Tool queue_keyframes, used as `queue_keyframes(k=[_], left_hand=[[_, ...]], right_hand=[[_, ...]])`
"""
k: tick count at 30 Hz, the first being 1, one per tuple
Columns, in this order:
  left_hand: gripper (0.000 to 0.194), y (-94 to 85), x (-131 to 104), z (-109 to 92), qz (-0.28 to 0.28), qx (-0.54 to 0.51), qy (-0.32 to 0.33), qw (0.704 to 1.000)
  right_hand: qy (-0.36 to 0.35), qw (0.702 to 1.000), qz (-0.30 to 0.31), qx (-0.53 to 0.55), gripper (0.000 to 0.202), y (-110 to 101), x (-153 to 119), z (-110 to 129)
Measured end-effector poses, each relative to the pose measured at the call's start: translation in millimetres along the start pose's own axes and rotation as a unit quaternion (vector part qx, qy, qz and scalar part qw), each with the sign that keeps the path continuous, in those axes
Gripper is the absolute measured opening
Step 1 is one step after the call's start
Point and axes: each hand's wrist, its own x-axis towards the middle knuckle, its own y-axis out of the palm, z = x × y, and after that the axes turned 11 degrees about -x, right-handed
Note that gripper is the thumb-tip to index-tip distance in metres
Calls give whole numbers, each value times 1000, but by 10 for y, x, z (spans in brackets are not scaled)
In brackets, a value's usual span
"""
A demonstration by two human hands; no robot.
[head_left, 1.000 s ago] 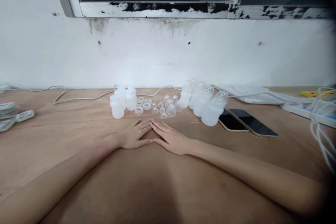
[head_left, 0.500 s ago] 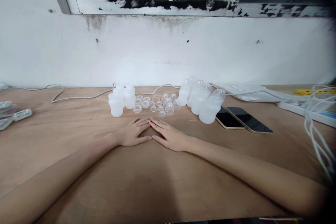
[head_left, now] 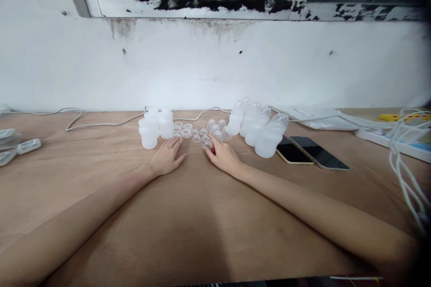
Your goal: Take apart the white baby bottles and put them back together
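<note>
My left hand (head_left: pixel 167 157) lies on the table with its thumb spread and its fingertips at the nearest clear screw ring (head_left: pixel 177 135), partly covering it. Several more screw rings (head_left: pixel 186 133) sit just behind. The thumb and index finger of my right hand (head_left: pixel 224 157) close around a small clear bottle nipple (head_left: pixel 207 143) at the front of its group. Other nipples (head_left: pixel 195 138) stand to its left. Clear dome caps (head_left: pixel 226 132) stand behind my right fingers, which hide part of them.
White bottle bodies (head_left: pixel 148 134) stand at the left; capped baby bottles (head_left: pixel 267 139) stand at the right. Beside these lie two phones (head_left: pixel 318 152). A power strip (head_left: pixel 393 141) and tangled cables (head_left: pixel 406 179) are far right. Small white packets (head_left: pixel 28 146) lie far left, and a cable runs along the wall.
My hands, earlier flat with fingertips meeting, have parted and moved forward. The left has reached the screw rings; the right has curled its fingers around a front nipple.
</note>
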Motion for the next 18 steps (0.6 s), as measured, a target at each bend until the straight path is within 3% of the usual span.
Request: queue_keyframes(k=[8,12,15,18], left_hand=[[23,-102,-51,-127,-34,-27,103,994],[28,-107,-50,-125,-55,-47,120,990],[37,-81,-30,-101,-49,-30,91,994],[37,-59,-23,-87,-25,-38,80,996]], right_hand=[[35,998,-23,41,26,74,95,-75],[18,996,-36,77,14,25,87,-63],[-10,991,-58,120,13,-22,59,-38],[-100,985,-44,136,13,-54,18,-4]])
